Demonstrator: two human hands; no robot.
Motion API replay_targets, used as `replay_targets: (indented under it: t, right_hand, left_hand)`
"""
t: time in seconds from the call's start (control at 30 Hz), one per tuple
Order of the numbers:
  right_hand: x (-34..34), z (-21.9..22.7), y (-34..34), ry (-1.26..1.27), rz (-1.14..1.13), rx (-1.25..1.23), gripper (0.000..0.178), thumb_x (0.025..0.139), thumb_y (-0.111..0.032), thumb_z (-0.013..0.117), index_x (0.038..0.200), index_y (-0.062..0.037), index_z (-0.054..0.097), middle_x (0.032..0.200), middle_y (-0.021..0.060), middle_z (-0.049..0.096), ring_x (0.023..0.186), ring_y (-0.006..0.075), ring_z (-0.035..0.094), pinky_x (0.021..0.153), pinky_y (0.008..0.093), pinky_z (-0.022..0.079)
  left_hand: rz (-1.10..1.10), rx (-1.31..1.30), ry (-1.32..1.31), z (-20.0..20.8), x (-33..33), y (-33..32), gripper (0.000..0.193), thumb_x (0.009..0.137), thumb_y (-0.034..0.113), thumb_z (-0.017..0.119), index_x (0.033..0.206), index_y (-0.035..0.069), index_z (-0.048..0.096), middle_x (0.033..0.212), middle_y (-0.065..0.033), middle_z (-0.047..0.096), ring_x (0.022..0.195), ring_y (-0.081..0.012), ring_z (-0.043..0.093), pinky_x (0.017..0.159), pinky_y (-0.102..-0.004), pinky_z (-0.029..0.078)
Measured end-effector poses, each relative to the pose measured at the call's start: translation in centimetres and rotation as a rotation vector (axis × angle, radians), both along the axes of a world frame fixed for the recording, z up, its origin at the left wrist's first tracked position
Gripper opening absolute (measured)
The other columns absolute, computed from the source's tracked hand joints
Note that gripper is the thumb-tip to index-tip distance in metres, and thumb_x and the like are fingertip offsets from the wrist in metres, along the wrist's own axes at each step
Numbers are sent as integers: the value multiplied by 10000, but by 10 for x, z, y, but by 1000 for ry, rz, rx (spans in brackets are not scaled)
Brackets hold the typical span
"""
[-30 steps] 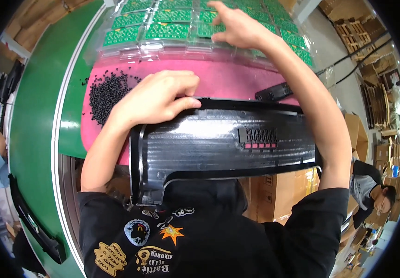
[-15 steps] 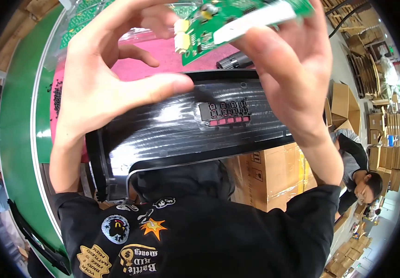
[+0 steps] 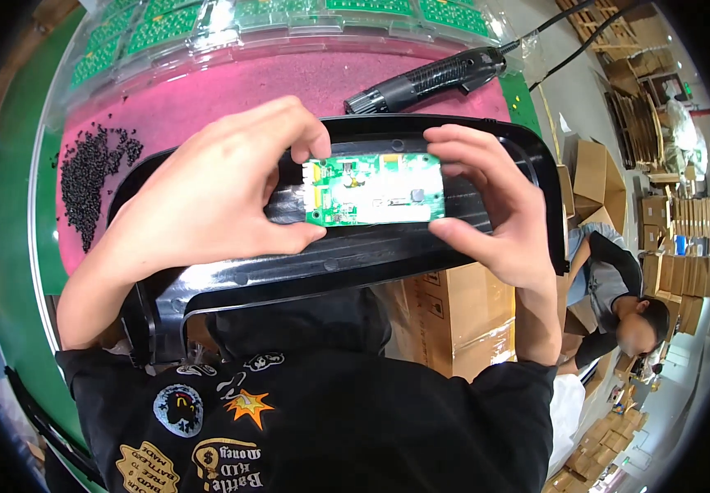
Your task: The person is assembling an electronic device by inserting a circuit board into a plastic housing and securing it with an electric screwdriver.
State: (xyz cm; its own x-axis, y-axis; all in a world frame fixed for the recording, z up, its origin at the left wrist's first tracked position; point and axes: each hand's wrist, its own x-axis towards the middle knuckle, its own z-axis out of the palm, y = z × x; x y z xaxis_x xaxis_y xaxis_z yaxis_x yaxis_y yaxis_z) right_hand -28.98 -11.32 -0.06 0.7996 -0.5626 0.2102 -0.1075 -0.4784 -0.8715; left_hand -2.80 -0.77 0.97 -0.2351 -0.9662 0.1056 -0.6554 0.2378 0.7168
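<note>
A green circuit board (image 3: 375, 191) with pale connectors on its left end lies level over the middle of a glossy black plastic panel (image 3: 289, 275). My left hand (image 3: 223, 181) grips the board's left end, thumb on the near edge and fingers on the far edge. On the right end, my right hand (image 3: 495, 197) holds it the same way, fingertips at the corners. The board covers the panel's display window. Whether the board rests on the panel or hovers just above it, I cannot tell.
Beyond the panel a black corded power screwdriver (image 3: 429, 80) lies on the pink mat (image 3: 273, 82). A pile of small black screws (image 3: 84, 185) is at the left. Clear trays of green boards (image 3: 232, 29) stand at the back. A cardboard box (image 3: 470, 316) and another person (image 3: 618, 300) are at right.
The board has come down from above, turned level, and now covers the panel's display window. My left hand, apart from it before, now grips its left end.
</note>
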Motion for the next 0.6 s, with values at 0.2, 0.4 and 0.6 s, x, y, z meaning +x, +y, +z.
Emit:
replay_targets:
  t: [0.2, 0.4, 0.6]
  right_hand:
    - [-1, -16, -4, 183, 4, -152, 489, 667, -62, 752, 1131, -42, 601, 1232, 113, 546, 1153, 294, 525, 984, 374, 409]
    - [-1, -18, -3, 211, -5, -180, 498, 669, -59, 747, 1142, -30, 595, 1226, 124, 543, 1148, 318, 514, 980, 384, 408]
    - [0, -19, -3, 222, -7, -218, 500, 673, -56, 744, 1148, -22, 591, 1231, 126, 537, 1146, 323, 508, 977, 386, 409]
  left_hand:
    - [-21, -6, -239, -8, -8, 1, 528, 615, 151, 822, 1037, 52, 521, 806, -62, 519, 523, -189, 524, 524, -307, 425]
    - [9, 156, -226, -14, -12, 2, 566, 652, 201, 815, 1086, 65, 478, 597, -37, 461, 514, -213, 519, 519, -354, 402]
    - [-3, 176, -251, -16, -11, 1, 546, 666, 177, 809, 1084, 63, 477, 599, -43, 447, 515, -222, 489, 522, -361, 377]
